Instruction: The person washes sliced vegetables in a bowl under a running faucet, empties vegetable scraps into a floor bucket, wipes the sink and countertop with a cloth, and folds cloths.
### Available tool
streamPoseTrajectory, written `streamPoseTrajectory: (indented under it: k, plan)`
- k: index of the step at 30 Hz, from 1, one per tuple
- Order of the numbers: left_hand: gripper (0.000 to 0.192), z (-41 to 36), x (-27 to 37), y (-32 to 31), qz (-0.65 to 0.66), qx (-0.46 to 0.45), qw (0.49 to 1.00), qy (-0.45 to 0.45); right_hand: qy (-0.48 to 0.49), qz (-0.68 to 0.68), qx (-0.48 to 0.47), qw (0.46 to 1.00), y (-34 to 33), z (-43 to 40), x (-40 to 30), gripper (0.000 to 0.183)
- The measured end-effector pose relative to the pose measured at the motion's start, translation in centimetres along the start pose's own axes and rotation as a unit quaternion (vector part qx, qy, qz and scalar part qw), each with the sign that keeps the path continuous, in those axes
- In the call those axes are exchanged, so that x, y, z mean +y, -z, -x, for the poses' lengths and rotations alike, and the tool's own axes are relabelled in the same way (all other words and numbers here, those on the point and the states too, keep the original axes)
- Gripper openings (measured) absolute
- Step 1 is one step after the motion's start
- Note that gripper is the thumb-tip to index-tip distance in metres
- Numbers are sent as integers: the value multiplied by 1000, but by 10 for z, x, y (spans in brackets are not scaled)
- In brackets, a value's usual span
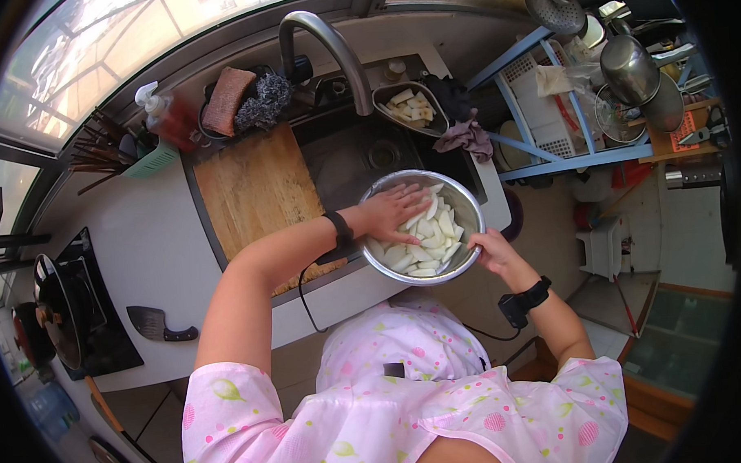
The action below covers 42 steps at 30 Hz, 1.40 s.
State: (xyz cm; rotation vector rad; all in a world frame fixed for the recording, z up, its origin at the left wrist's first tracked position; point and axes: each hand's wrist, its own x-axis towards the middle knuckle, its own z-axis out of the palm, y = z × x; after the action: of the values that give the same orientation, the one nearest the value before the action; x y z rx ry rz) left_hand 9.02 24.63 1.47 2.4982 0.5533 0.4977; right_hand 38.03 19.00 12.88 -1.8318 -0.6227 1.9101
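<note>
A round stainless steel bowl (478, 210) is tilted over the counter's front edge beside the sink. Inside it lie many cut pieces of a white vegetable (429, 235). My left hand (399, 211) reaches across from the left and rests palm down on these pieces, its thumb spread from the fingers. At the bowl's right side, my right hand (493, 250) grips the rim, fingers partly hidden by it. Both wrists wear black bands. Left of the bowl, a wooden cutting board (259, 186) lies partly over the dark sink (349, 152).
A curved steel faucet (333, 43) arches over the sink. Vegetable scraps fill a corner strainer (409, 107). A cleaver (159, 324) lies on the white counter at left, near a gas stove (97, 302). To the right stands a blue rack (539, 152) with pots and utensils.
</note>
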Motion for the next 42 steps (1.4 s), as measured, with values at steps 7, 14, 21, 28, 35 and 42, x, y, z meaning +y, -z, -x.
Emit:
streamPoseTrajectory:
  k: [7,14,21,28,35,42]
  plan:
    - [94,0,1,-1,8,-6,1000,1,-8,-11,6,1000,-3,8,-7,26]
    - [94,-1,-2,-2,20,-13,1000,1,-16,-15,1,1000,-8,14,-11,24]
    - [94,-2,-3,-1,18,-25,1000,2,-17,-38,-2,999,-8,14,-11,21]
    - [92,-4,-5,-4,23,-38,999,9,-15,-43,3,999,-11,17,-14,18]
    - [91,-7,-3,-7,25,-40,999,27,-12,-41,11,999,-7,16,-15,21]
    - [92,-9,-1,-9,44,-43,997,54,-21,-23,3,1000,-10,22,-22,23]
